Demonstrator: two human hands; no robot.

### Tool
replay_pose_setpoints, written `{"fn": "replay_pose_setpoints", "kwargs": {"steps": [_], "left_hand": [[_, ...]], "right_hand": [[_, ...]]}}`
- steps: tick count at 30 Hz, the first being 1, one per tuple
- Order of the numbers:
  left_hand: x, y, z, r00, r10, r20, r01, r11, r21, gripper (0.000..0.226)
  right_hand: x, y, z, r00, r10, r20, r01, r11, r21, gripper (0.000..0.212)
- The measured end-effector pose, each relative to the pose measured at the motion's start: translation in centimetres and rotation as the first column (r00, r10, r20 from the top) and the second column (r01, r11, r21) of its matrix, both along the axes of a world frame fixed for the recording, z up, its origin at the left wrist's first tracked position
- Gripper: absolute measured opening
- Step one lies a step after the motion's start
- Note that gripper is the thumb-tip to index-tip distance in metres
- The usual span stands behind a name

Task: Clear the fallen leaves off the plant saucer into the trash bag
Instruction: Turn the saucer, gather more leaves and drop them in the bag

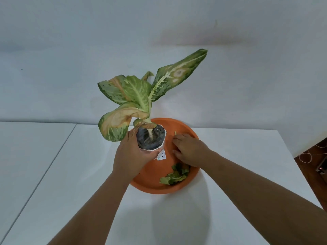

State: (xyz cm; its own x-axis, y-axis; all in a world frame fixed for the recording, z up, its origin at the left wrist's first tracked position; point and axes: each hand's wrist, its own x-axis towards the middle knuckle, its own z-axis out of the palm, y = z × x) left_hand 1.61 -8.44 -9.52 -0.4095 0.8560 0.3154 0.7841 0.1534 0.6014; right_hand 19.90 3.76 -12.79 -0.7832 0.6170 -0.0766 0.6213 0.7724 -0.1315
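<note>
Gripping the foil-rimmed pot (151,138) (round orange saucer (152,187) beneath), left hand (131,156).

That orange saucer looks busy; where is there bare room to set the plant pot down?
The white table is bare to the left of the round orange plastic saucer, and in front of it between the forearms. Its right side is bare too. The saucer is crowded: the left hand holds the white potted plant, the right hand rests inside, and fallen green leaves lie near its front rim.
</note>
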Motion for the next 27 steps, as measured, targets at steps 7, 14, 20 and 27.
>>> {"fn": "replay_pose_setpoints", "kwargs": {"steps": [7, 14, 20, 27], "left_hand": [[-0.2, 0.2, -0.5, 1.0, -0.017, 0.011, 0.016, 0.998, 0.06, 0.096], [-0.4, 0.4, -1.0, 1.0, -0.019, 0.022, 0.018, 0.999, 0.051, 0.098], [-0.3, 0.3, -0.8, 0.998, -0.041, 0.049, 0.037, 0.996, 0.082, 0.096], [-0.3, 0.2, -0.9, 0.998, -0.058, 0.015, 0.055, 0.99, 0.127, 0.093]], "right_hand": [[-2.8, 2.1, -0.2, 0.994, 0.076, -0.084, -0.075, 0.997, 0.015, 0.053], [-1.2, 0.9, -0.3, 0.996, 0.083, 0.008, -0.083, 0.995, -0.056, 0.049], [1.8, -4.7, 1.1, 0.999, -0.025, 0.025, 0.028, 0.992, -0.122, 0.043], [1.0, -3.5, 1.5, 0.983, -0.13, -0.128, 0.101, 0.973, -0.209, 0.047]]}}
